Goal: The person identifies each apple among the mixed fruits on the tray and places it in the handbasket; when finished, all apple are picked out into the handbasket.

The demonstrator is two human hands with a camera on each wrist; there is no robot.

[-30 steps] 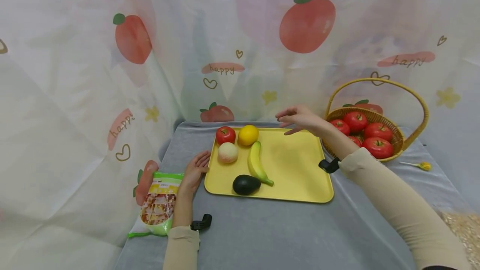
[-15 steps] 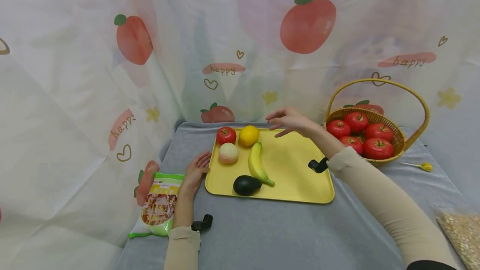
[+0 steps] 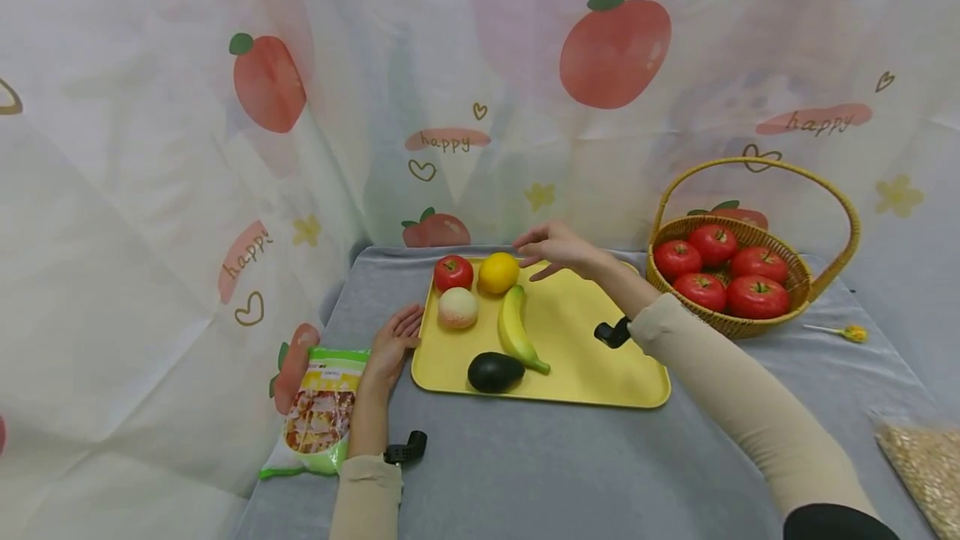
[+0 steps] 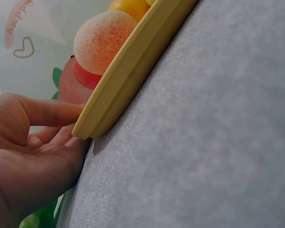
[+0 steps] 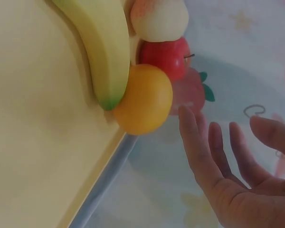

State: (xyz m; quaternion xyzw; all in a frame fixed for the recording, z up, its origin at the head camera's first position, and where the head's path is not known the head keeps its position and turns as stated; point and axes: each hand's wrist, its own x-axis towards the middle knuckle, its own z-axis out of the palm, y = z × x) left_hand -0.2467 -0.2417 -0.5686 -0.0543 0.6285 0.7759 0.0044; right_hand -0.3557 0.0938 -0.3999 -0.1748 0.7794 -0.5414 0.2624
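Note:
My left hand [image 3: 392, 346] touches the left rim of the yellow tray [image 3: 600, 357]; in the left wrist view its thumb lies against that rim, fingers extended beside it. My right hand [image 3: 558, 250] hovers over the tray's back edge with loosely spread fingers and holds nothing. Nearest to it is a yellow-orange round fruit [image 5: 145, 99], touching the banana [image 3: 513, 327] in the right wrist view. A red apple [image 3: 453, 273] sits at the tray's back left corner, with a pale peach [image 3: 457, 307] in front of it. A dark avocado [image 3: 495, 372] lies near the front edge.
A wicker basket [image 3: 810, 286] with a tall handle holds several red apples at the right. Beside it lies a small yellow flower [image 3: 853, 333]. A printed food bag [image 3: 318, 419] lies left of the left forearm; a bag of grains [image 3: 926, 465] lies at front right.
My right hand has moved left over the tray, from near the basket toward the round yellow-orange fruit, fingers still spread. The left hand and the fruit have stayed in place.

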